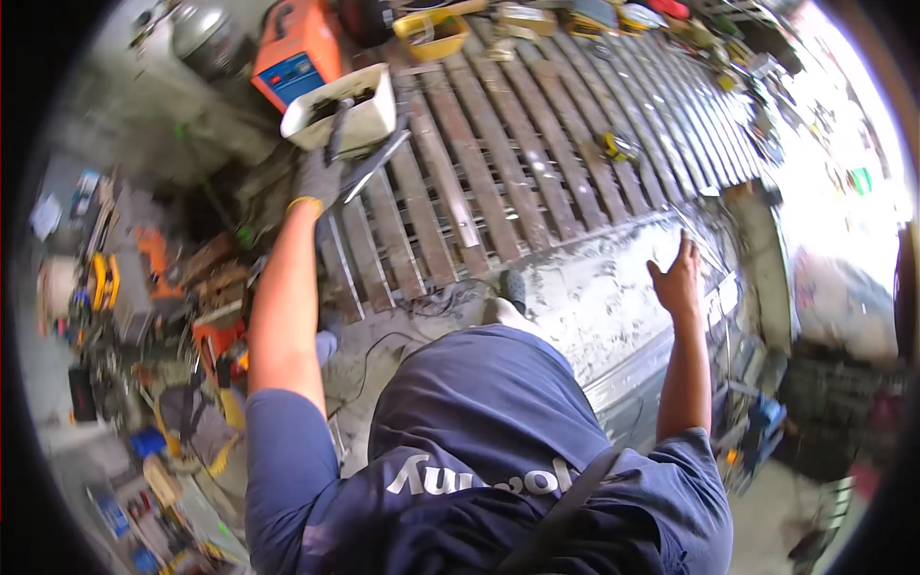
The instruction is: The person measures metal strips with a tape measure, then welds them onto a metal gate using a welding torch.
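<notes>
My left hand [316, 180], in a grey work glove with a yellow cuff, reaches to the near side of a white plastic tub [369, 123] at the bench's left end. Its fingers are closed round a dark, long-handled tool [338, 131] that rises over the tub's rim; the kind of tool I cannot tell. Beside the glove lies a dark flat piece with a pale edge [377, 166]. Dark bits fill part of the tub. Bare, with thumb and fingers apart, my right hand [678, 276] hangs off the front right of the slatted metal bench [522, 182], holding nothing.
An orange machine [292, 59] stands behind the tub, near a yellow tray [433, 36]. A yellow tape measure [621, 147] lies on the slats. Tools and clutter [144, 278] crowd the left. A dark cable [369, 359] runs across the floor by my feet.
</notes>
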